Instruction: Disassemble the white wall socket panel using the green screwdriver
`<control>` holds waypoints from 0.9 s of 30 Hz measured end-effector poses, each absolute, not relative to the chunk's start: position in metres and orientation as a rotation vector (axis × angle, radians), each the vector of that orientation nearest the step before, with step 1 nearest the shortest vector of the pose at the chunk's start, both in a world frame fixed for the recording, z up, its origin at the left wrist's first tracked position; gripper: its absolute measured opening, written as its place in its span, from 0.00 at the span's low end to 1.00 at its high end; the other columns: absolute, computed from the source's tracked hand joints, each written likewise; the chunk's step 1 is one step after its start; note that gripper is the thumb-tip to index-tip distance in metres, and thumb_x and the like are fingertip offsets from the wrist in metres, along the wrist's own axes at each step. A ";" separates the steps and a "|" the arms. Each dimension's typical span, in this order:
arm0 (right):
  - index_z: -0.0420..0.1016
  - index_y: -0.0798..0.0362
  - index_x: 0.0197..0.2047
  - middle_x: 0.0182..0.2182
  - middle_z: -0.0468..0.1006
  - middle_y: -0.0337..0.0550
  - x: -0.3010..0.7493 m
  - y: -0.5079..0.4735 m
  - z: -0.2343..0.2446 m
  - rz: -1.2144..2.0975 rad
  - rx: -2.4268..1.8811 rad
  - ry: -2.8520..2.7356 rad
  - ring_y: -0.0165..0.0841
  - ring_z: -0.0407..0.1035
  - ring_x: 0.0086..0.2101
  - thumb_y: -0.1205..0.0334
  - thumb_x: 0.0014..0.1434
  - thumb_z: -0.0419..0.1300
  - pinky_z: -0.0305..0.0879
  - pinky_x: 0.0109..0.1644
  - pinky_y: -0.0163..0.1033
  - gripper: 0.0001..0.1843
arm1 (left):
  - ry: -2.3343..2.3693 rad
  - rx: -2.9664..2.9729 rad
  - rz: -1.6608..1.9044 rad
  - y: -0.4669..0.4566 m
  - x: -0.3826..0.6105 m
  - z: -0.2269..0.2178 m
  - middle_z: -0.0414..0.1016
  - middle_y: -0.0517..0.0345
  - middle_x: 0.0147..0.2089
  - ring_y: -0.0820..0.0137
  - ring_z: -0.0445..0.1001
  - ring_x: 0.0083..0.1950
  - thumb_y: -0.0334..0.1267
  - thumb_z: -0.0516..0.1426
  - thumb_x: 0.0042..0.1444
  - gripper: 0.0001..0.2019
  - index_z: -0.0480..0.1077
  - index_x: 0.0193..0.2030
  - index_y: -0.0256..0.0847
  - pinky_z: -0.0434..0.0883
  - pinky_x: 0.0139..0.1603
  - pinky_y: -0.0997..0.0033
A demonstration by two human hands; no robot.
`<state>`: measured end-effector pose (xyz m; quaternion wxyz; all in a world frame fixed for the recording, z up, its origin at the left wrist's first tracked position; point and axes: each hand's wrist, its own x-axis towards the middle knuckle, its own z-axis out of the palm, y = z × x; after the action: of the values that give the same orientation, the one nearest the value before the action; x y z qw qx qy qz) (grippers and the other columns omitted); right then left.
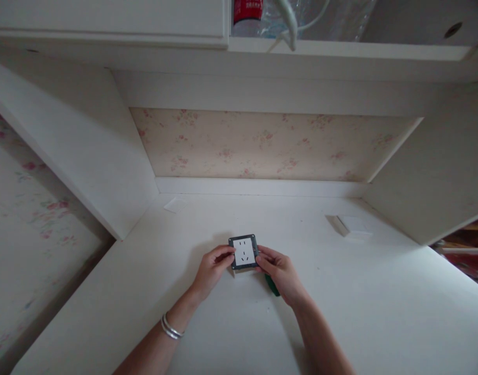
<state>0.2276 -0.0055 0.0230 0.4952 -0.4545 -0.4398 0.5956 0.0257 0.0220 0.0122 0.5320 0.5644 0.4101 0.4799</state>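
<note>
White plastic, bordered in dark grey: a five-hole socket outlet [244,258], held above the desk [145,291] near the middle of my head-camera view, its slotted face turned up towards me. The left hand [211,268] pinches its left edge; the right hand [284,273] pinches the opposite edge, each with thumb and fingers closed to a narrow grip. I judge that this two-sided hold steadies the piece while leaving the slots unobstructed. Beneath the right hand shows a green object [272,285], too covered for me to identify. Silver bangles [171,327] ring the left wrist. Farther back, a white square block [354,225] sits to the right and a thin pale plate [173,204] to the left; both seem set aside to keep the working area free. Above, an open cabinet compartment [352,50] contains a red-labelled bottle [247,9] and clear plastic items [350,21], with a white cable [289,23] hanging over its front lip. From my remote position I cannot tell what the clear pieces hold.
</note>
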 end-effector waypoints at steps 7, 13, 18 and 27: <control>0.76 0.50 0.47 0.44 0.78 0.46 0.228 -0.006 0.023 1.449 -1.082 -1.041 0.36 0.72 0.43 0.51 0.51 0.66 0.70 0.42 0.37 0.22 | 0.948 1.302 1.155 0.022 0.026 0.008 0.75 0.52 0.47 0.64 0.75 0.46 0.38 0.62 0.52 0.11 0.75 0.42 0.38 0.71 0.48 0.67; 0.76 0.50 0.47 0.46 0.77 0.44 0.229 -0.005 0.023 1.457 -1.117 -1.026 0.38 0.71 0.45 0.50 0.50 0.66 0.69 0.45 0.39 0.22 | 0.980 1.296 1.163 0.023 0.027 0.007 0.75 0.50 0.47 0.63 0.75 0.46 0.38 0.63 0.50 0.10 0.76 0.39 0.36 0.72 0.47 0.68; 0.76 0.48 0.47 0.47 0.77 0.44 0.229 -0.006 0.024 1.486 -1.097 -1.003 0.39 0.70 0.46 0.51 0.50 0.67 0.69 0.46 0.40 0.21 | 0.970 1.324 1.195 0.023 0.027 0.008 0.74 0.50 0.47 0.64 0.74 0.46 0.38 0.63 0.51 0.08 0.78 0.37 0.37 0.72 0.46 0.70; 0.77 0.48 0.47 0.45 0.78 0.44 0.229 -0.005 0.024 1.495 -1.064 -1.006 0.36 0.70 0.45 0.52 0.50 0.68 0.68 0.44 0.37 0.21 | 0.969 1.298 1.204 0.023 0.028 0.008 0.74 0.50 0.48 0.65 0.74 0.46 0.37 0.63 0.50 0.08 0.77 0.36 0.37 0.71 0.46 0.71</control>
<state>0.2291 -0.0055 0.0237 0.5008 -0.4402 -0.4161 0.6183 0.0284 0.0230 0.0080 0.5326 0.5444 0.4064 0.5048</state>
